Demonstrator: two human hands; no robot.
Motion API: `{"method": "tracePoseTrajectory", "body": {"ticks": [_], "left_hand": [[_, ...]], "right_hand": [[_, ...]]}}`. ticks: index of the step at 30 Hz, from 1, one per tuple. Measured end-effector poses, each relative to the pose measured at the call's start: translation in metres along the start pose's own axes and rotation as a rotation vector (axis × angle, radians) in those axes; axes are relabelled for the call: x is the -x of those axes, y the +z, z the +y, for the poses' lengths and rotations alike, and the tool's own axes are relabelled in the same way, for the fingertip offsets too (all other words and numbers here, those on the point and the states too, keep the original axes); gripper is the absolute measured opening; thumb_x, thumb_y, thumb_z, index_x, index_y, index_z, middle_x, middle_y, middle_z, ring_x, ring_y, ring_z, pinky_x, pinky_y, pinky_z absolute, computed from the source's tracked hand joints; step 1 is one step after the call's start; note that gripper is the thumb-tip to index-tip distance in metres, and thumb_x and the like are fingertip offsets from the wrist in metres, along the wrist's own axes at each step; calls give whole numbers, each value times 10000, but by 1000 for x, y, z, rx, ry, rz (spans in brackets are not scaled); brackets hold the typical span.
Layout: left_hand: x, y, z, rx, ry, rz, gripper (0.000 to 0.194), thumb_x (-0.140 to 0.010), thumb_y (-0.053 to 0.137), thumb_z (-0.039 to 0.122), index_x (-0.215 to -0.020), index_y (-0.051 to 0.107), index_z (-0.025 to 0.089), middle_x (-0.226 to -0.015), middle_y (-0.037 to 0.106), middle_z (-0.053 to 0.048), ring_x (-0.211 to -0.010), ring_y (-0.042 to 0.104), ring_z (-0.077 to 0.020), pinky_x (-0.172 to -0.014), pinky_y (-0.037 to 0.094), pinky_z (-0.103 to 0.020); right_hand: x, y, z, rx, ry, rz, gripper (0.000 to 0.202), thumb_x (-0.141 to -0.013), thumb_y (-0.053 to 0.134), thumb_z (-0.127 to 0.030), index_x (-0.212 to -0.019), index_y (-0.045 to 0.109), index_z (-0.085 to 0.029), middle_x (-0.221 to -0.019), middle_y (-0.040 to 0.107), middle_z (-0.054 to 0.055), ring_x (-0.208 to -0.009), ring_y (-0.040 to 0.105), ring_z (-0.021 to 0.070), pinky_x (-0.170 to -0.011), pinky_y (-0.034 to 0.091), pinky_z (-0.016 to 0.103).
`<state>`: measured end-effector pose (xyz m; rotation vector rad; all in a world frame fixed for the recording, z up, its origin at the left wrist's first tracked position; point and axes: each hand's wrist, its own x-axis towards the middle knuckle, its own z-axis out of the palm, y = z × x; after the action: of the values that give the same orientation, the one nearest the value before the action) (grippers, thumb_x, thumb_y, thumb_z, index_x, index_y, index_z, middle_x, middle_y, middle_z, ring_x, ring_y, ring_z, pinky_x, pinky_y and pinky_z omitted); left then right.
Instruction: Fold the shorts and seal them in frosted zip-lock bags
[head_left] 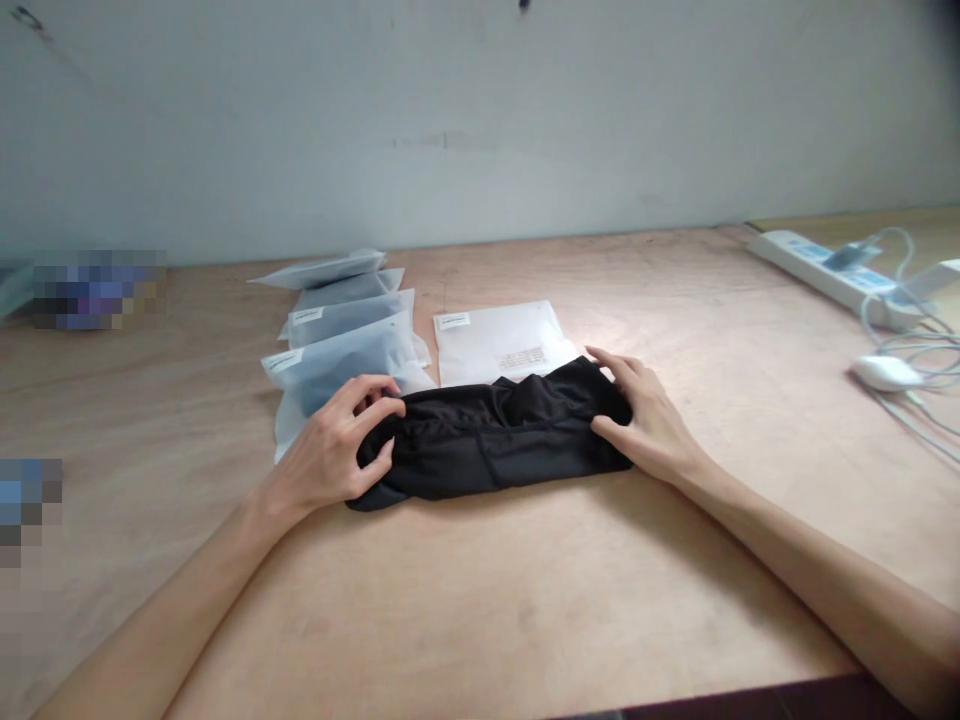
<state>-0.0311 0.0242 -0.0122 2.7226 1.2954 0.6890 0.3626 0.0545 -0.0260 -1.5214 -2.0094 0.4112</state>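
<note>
A folded black cloth [487, 435] lies across the wooden table in front of me. My left hand [341, 440] grips its left end, fingers curled over the fabric. At the right end, my right hand [649, 415] holds the cloth between the thumb in front and the fingers behind. Just behind the cloth is a flat white frosted bag [495, 340] with a small label and printed text. Several frosted bags with dark contents overlap in a row at the left, the nearest bag [349, 360] close behind my left hand.
A white power strip [840, 275] with a plug lies at the back right of the table [480, 620]. A white adapter [889, 373] and looped cables are in front of it. Blurred, pixelated items are at the left. A wall [450, 120] stands behind.
</note>
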Motion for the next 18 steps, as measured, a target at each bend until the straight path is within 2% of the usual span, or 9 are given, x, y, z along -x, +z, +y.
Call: {"method": "tracePoseTrajectory", "body": {"ticks": [2, 3, 6, 8, 10, 14, 18], "left_hand": [[0, 4, -2, -5, -53, -1, 390, -952, 598, 262, -1333, 569, 185, -1239, 621, -115, -1135, 607, -271, -996, 501, -397], [0, 5, -4, -4, -70, -1, 400, -971, 603, 293, -1357, 566, 191, -1207, 645, -101, -1112, 618, -264, -997, 499, -394], [0, 9, -6, 47, -101, 50, 219, -1006, 602, 326, -1168, 677, 200, -1070, 698, -61, -1010, 653, -225, -955, 504, -349], [0, 8, -6, 118, -135, 119, 156, -1005, 616, 322, -1028, 705, 196, -1007, 708, -46, -953, 670, -197, -910, 509, -310], [0, 6, -7, 204, -189, 172, 152, -983, 656, 337, -968, 706, 194, -977, 708, -36, -910, 679, -180, -859, 516, -285], [0, 3, -11, 390, -296, 201, 171, -926, 728, 380, -933, 710, 210, -979, 716, -20, -927, 692, -175, -853, 538, -264], [1, 6, -13, 565, -442, 265, 239, -888, 757, 459, -909, 736, 222, -990, 761, -20, -954, 728, -193, -895, 577, -276]], "right_hand": [[-4, -1, 1, -36, 70, -18, 567, -805, 664, -414, -1336, 627, -220, -1221, 632, 132, -1043, 629, 323, -872, 539, 487], [-5, -1, 1, -45, 92, -20, 480, -825, 672, -469, -1236, 678, -222, -1166, 642, 122, -974, 637, 301, -822, 538, 459], [-8, -1, 4, -74, 100, 8, 311, -844, 677, -493, -996, 714, -224, -1057, 647, 95, -806, 621, 237, -737, 515, 414], [-8, 0, 5, -134, 87, 48, 261, -852, 674, -463, -964, 700, -229, -1037, 654, 84, -766, 605, 218, -702, 505, 393], [-8, 0, 5, -191, 87, 94, 239, -855, 680, -452, -968, 695, -242, -1037, 676, 76, -785, 608, 224, -684, 499, 377], [-7, -2, 5, -234, 116, 98, 235, -892, 644, -470, -969, 691, -254, -931, 712, 39, -754, 628, 225, -682, 494, 367], [-7, -5, 2, -156, 79, 119, 252, -938, 579, -480, -939, 682, -251, -835, 702, 25, -757, 655, 240, -696, 503, 374]]}}
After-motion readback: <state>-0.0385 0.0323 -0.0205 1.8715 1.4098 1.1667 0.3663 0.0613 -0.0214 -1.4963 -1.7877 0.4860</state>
